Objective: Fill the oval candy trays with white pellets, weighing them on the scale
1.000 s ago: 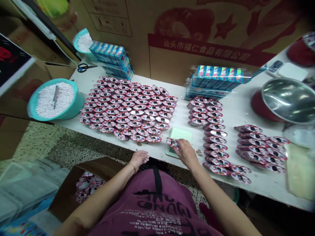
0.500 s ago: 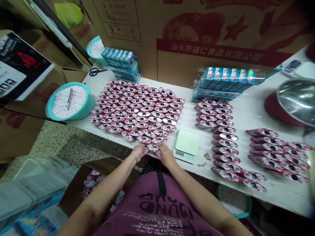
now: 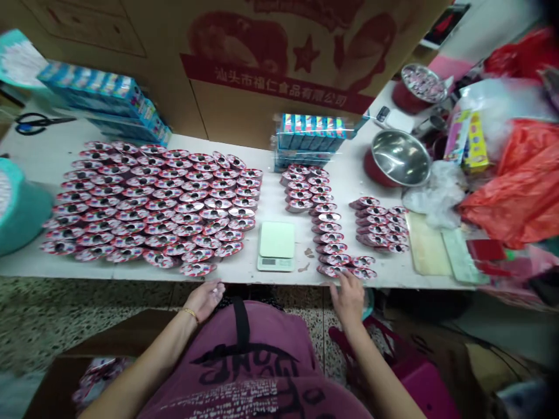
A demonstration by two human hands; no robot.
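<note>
My left hand (image 3: 204, 300) is just off the table's front edge, fingers loosely curled and slightly apart, with no packet in it. Closest to it is a red-and-white printed packet (image 3: 198, 269), standing at the front of a large block of similar packets (image 3: 170, 205), each with a dark round hole on top. My right hand (image 3: 348, 298) reaches to the front of another row, thumb and fingers apart. Its fingertips are at a packet (image 3: 332, 271) there and partly cover it; a firm grip does not show. A pale green kitchen scale (image 3: 276, 247) lies between the two groups.
Blue boxes in clear wrap (image 3: 308, 139) stand before a big carton (image 3: 279, 64). A steel-lined red bowl (image 3: 399, 160), a further packet group (image 3: 379, 224) and red plastic bags (image 3: 515, 186) are on the right. Scissors (image 3: 37, 123) and a turquoise tub (image 3: 26, 209) are left.
The view has swung right. Both hands have let go of the front packet, which now stands at the block's edge. My right hand has moved across to the right-hand row.
</note>
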